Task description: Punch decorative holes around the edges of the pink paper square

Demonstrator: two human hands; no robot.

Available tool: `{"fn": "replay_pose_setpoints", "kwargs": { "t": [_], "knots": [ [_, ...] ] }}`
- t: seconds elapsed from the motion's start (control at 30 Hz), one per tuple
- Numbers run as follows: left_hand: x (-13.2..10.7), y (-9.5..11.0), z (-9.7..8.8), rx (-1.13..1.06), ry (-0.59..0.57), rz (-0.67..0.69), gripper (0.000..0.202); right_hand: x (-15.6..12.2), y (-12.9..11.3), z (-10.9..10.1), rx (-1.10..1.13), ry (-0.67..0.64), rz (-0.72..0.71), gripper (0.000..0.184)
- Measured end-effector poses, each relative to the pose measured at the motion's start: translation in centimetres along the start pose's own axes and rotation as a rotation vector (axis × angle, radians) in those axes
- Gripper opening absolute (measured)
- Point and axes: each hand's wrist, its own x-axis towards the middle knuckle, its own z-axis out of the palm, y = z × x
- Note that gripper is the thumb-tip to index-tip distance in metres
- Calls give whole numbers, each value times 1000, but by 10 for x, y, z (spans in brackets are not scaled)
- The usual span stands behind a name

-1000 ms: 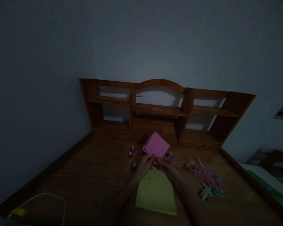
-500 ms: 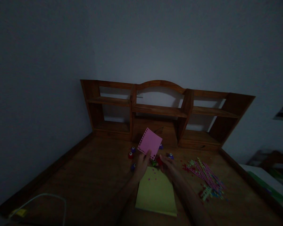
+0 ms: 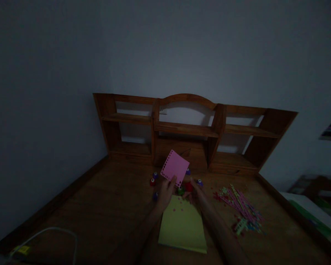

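The left hand's grip [image 3: 167, 192] pinches the pink paper [image 3: 174, 165] near its lower corner, above the tabletop [image 3: 113, 202]; the right hand's grip [image 3: 197, 192] curls around a red object [image 3: 188, 186]. Between them sits a green object [image 3: 181, 191], near yellow paper [image 3: 183, 230].

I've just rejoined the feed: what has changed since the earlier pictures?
The square pink paper with a hole-punched edge, still held by the left hand, has moved left, away from the small rounded red object at the right hand. That red object has shifted slightly right. A small green object now shows between the hands. The rectangular yellow paper and the heap of pink and green strips stayed put.
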Motion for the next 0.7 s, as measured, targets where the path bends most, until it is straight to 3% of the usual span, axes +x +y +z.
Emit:
{"fn": "replay_pose_setpoints", "kwargs": {
  "t": [0.23,0.7],
  "knots": [
    [0,0,0,4,-7,-2,50,-6,-8,3,-75,12,15,63],
    [1,-8,0,23,-18,-15,53,2,8,-4,-181,70,18,64]
  ]
}}
